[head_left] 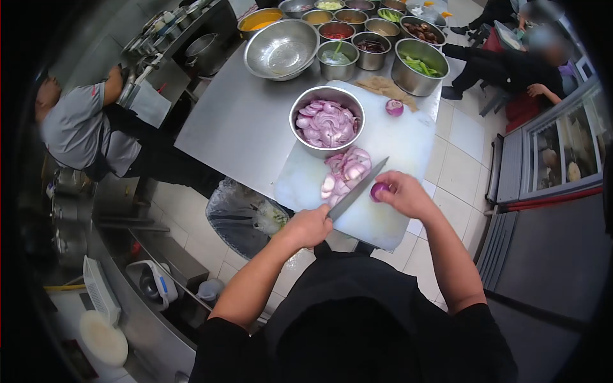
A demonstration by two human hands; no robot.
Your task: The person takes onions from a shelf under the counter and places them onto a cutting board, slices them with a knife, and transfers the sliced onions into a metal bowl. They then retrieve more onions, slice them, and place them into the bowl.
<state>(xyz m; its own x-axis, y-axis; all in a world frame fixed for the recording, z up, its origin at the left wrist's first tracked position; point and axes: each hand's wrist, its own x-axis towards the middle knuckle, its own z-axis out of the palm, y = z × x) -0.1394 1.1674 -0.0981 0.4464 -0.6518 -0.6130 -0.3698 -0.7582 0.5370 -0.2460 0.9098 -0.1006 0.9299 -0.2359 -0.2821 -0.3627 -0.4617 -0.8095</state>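
Note:
My left hand is wrapped round the handle of a kitchen knife, whose blade points away and to the right over the white cutting board. In the fingers of my right hand is a red onion, just right of the blade. Sliced onion lies in a pile left of the knife. Beyond it, a steel bowl holds many more onion slices. Another red onion rests near the board's far right corner.
A large steel bowl and several containers of ingredients stand at the table's far end, including a pot of green vegetables. A brown cloth touches the board. A lined bin stands below left. Other people are at both sides.

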